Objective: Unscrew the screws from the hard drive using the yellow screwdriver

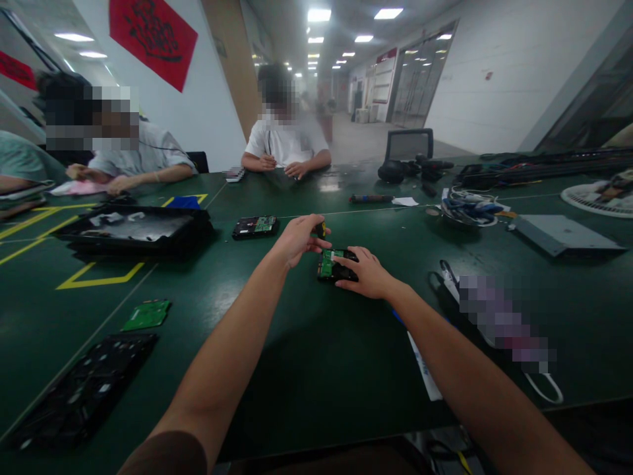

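A small hard drive (326, 267) with a green circuit board facing up lies on the dark green table in front of me. My right hand (370, 273) grips its right side, thumb at the near edge and fingers over the top. Above the drive's far left part, my left hand (299, 240) is closed around a short black-and-yellow handle (321, 229), which looks like a screwdriver held upright. Its tip is too small to make out, so I cannot tell whether it touches the drive.
Another hard drive (255, 226) lies beyond my left forearm. Left are a black tray (133, 227), a green circuit board (147, 315) and a black plate-like part (84, 389). Right are bundled cables (467, 208), a grey metal box (566, 234) and a lanyard pouch. Two people sit across the table.
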A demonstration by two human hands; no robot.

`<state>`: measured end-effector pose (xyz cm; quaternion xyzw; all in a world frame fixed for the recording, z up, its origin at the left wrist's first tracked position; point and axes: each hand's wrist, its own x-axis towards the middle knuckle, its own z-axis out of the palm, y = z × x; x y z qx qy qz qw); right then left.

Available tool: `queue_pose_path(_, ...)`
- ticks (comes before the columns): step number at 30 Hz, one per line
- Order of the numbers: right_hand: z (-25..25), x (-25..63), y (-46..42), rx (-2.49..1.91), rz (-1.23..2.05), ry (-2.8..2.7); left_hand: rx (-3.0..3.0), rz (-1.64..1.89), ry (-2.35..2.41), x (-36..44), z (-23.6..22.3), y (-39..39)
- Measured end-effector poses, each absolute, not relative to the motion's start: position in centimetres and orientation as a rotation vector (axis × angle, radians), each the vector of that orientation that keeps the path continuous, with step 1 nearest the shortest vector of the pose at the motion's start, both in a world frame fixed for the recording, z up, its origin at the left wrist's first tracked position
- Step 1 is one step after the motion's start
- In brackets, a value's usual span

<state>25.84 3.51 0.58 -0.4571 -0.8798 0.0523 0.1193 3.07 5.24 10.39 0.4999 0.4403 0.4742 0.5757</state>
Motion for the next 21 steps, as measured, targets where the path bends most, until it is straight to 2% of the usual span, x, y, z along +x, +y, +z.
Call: queue_pose_path(21,0.58,25.97,3.51,-1.326,0.157,-2.575,1.113,1.119,1.070,2.25,10.12,5.97)
